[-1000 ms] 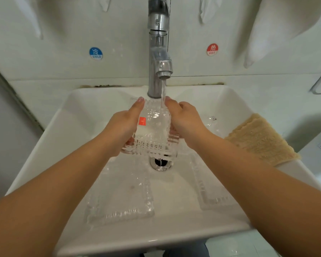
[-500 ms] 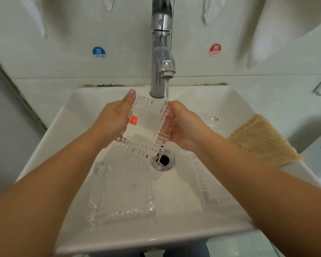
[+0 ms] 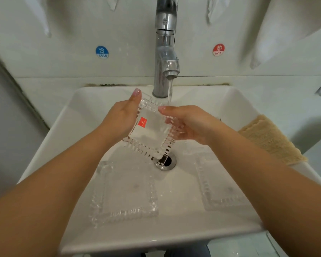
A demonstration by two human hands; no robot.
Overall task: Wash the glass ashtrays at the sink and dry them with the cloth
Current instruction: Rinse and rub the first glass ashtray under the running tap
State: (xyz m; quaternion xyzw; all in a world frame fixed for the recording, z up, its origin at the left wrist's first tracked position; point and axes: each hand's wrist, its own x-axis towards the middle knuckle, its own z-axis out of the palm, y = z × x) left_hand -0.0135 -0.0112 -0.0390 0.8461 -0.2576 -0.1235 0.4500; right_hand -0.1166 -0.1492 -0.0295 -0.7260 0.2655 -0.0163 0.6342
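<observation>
While water is running from the faucet (image 3: 166,52), a glass ashtray (image 3: 152,132) is being held tilted above the drain (image 3: 166,161) of the sink (image 3: 235,101). It is being gripped between both hands: left hand (image 3: 121,118) on its left edge, right hand (image 3: 188,123) on its right, fingers (image 3: 174,109) curled over the rim. Two more ashtrays (image 3: 124,191) are lying in the basin below; the cloth (image 3: 271,138) is waiting nearer the right hand.

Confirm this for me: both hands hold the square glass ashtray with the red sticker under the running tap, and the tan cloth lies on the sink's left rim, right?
Not quite. In the head view the tan cloth lies on the sink's right rim.
</observation>
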